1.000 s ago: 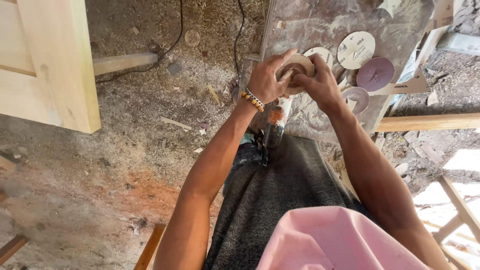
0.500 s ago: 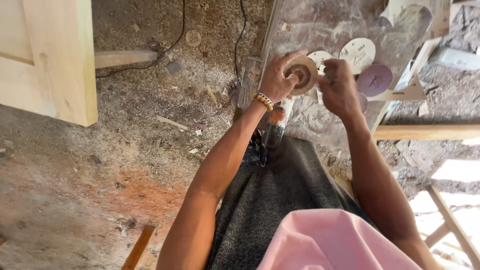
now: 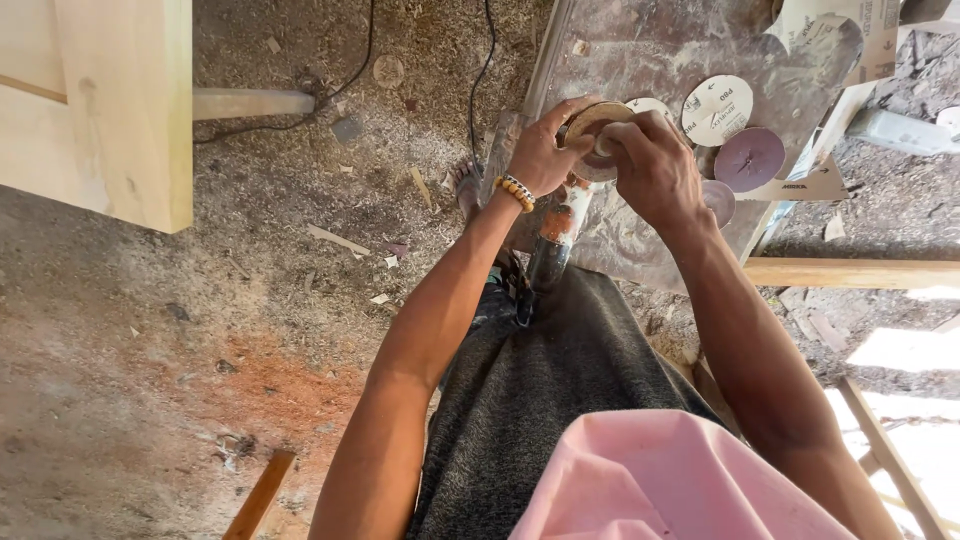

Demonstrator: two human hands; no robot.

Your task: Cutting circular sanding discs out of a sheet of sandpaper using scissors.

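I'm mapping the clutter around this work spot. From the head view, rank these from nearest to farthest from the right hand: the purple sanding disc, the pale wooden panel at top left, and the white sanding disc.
Measured from the right hand:
1. White sanding disc, just up and right on the dusty board.
2. Purple sanding disc, right of the hand; only slightly farther, nearly too close to call.
3. Pale wooden panel, far left, plainly farthest.

Sawdust and wood chips are covering the dirt floor [image 3: 250, 330], with a reddish patch showing low in the middle and black cables [image 3: 345, 75] trailing across the top. A pale wooden panel [image 3: 95, 105] is filling the upper left corner, and a dusty grey board [image 3: 650, 50] is lying top centre. Bright sunlight is spilling in at the lower right over wooden slats [image 3: 885, 450].
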